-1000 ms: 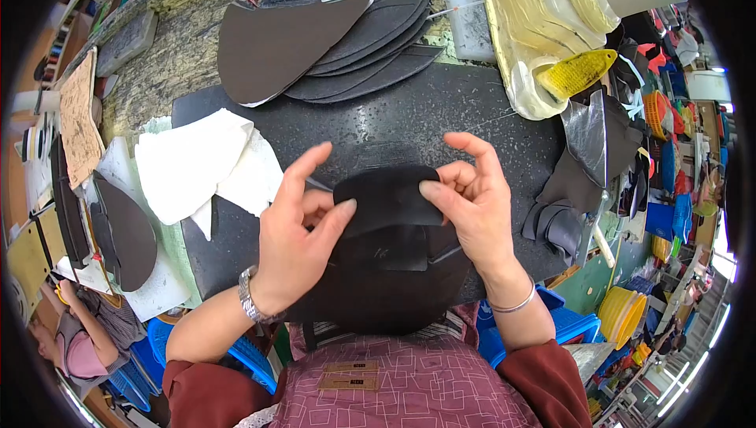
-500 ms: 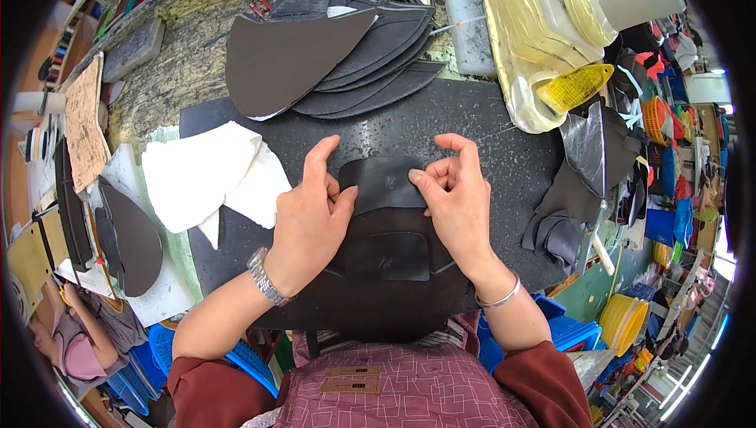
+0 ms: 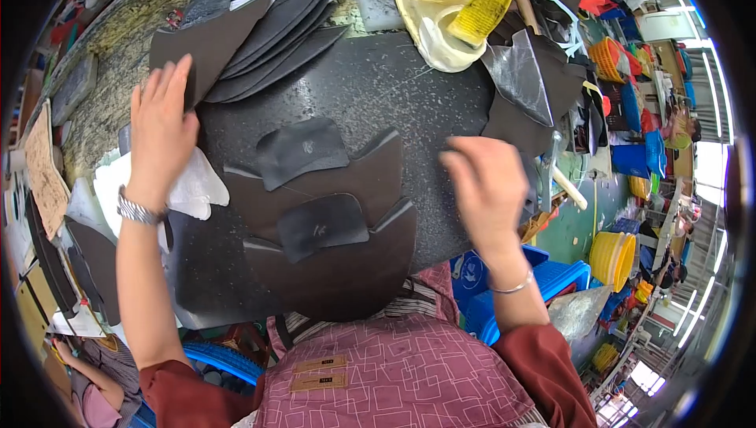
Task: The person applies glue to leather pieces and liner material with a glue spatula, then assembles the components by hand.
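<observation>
My left hand (image 3: 161, 125) is raised at the near left edge of a stack of dark curved leather pieces (image 3: 276, 34), fingers stretched out and holding nothing visible; I cannot tell whether it touches them. The top piece (image 3: 213, 30) is plain brown. My right hand (image 3: 490, 184), blurred and bent at the fingers, hovers at the right of the black work mat (image 3: 441, 215). Between my hands lie two overlapping brown curved pieces (image 3: 339, 286). A black patch with a pale mark sits on each: an upper patch (image 3: 303, 156) and a lower patch (image 3: 323, 227).
White cloth (image 3: 206, 184) lies under my left wrist. At the back stands a cream glue container (image 3: 409, 3) with a yellow brush (image 3: 484, 14). Dark scraps (image 3: 524, 105) and a hammer-like tool (image 3: 567, 184) lie at right. Blue baskets (image 3: 563, 282) stand below the table edge.
Both hands have left the upper black patch: the left moved up and left to the stack, the right moved slightly right. My view has shifted right, and both brown pieces are uncovered.
</observation>
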### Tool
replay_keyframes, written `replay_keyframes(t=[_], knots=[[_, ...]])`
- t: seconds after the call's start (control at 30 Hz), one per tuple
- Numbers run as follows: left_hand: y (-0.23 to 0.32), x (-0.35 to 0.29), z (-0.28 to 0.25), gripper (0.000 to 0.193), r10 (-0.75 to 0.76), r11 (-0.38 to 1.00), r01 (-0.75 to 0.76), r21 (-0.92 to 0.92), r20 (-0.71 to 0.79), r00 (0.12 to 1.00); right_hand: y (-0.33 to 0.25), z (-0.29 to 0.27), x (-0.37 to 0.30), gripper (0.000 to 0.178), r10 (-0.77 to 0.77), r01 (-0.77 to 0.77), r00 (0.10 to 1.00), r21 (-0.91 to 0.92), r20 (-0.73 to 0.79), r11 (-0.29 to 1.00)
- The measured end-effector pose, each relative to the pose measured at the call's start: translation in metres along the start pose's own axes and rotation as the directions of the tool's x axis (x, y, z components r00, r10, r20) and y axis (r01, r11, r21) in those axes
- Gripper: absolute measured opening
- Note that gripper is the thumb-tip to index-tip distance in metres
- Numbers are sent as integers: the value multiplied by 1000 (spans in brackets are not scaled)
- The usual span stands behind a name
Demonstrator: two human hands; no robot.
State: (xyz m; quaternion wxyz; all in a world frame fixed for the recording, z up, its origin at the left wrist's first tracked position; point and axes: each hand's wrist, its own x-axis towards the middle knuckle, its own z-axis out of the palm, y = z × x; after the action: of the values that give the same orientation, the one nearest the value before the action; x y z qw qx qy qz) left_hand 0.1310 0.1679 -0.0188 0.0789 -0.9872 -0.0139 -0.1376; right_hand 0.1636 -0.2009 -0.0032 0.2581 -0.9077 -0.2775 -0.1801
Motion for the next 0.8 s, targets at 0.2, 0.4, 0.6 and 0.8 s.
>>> replay_keyframes(t=[0.2,0.4,0.6,0.8], knots=[[37,19,-59,21,-94,965,-83,-249,-623,776,93,-62,-62,42,444,-349,889,-463,110,815],[143,-98,-107,28,722,590,-802,-96,-381,577,88,-46,-73,8,226,-223,973,-408,-41,885],[151,-127,-83,47,513,459,-375,-806,-104,852,86,-50,-71,7,48,-88,988,-280,-146,956],[159,-81,-76,46,95,284,14,-959,43,995,70,-40,-61,8,311,-296,943,124,-121,947]])
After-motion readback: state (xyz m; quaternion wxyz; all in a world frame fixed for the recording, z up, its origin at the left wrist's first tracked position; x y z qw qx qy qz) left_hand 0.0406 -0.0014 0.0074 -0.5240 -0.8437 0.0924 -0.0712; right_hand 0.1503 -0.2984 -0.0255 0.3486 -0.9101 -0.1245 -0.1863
